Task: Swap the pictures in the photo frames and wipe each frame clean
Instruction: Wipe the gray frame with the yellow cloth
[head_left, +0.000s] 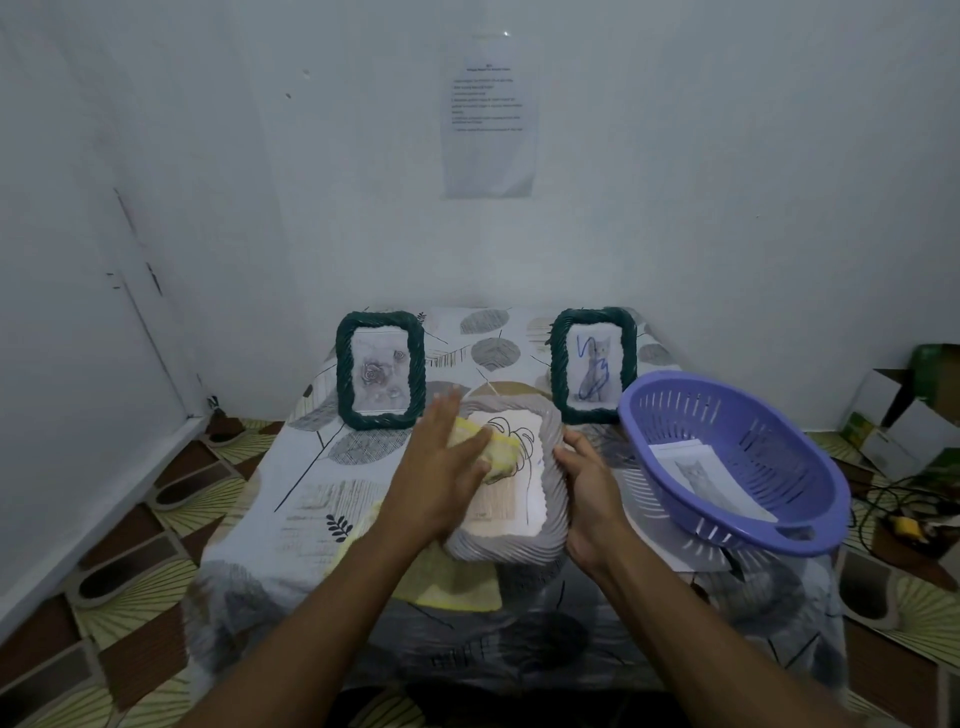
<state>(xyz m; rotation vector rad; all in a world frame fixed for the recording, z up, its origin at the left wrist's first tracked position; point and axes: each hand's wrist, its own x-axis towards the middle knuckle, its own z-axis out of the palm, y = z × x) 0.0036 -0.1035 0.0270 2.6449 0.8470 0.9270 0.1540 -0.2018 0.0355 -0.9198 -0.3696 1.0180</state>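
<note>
Both my hands are on the grey frame (501, 551). My left hand (441, 467), fingers out flat, presses the yellow cloth (501, 454) onto its glass; my right hand (589, 493) curls round its right edge. Beyond my fingertips stand the rose frame (345, 364) and the cat frame (628, 358). Right of my right hand, a purple basket (753, 431) holds a cat print (711, 478). The wall sheet's (491, 114) writing is too blurred to read.

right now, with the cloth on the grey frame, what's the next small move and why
Probably slide the yellow cloth toward the grey frame's near right corner: the left hand presses it flat on the far left part only, and the right hand grips the frame's right edge, steadying it.
</note>
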